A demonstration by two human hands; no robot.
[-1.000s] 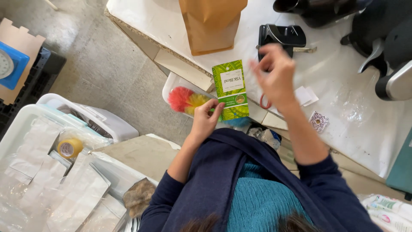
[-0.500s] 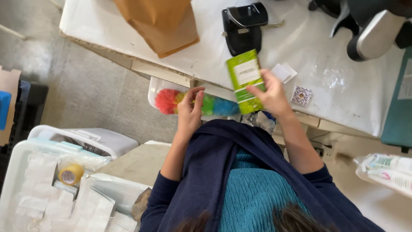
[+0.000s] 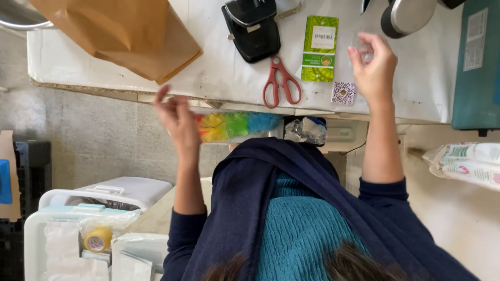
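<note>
Head cam: right hand (image 3: pixel 371 65) pinches a small clear packet (image 3: pixel 363 46) above the worktop (image 3: pixel 219 78), by the green box (image 3: pixel 319 48). Left hand (image 3: pixel 179 122) open, empty. Packet looks flimsy, slippery; grip the edges.

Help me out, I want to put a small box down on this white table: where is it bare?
Bare patch: the table between the brown bag and the hole punch, down to the front edge. Crowded: punch, red scissors and green packet sit close together, with the patterned square and the right hand beside them.
</note>
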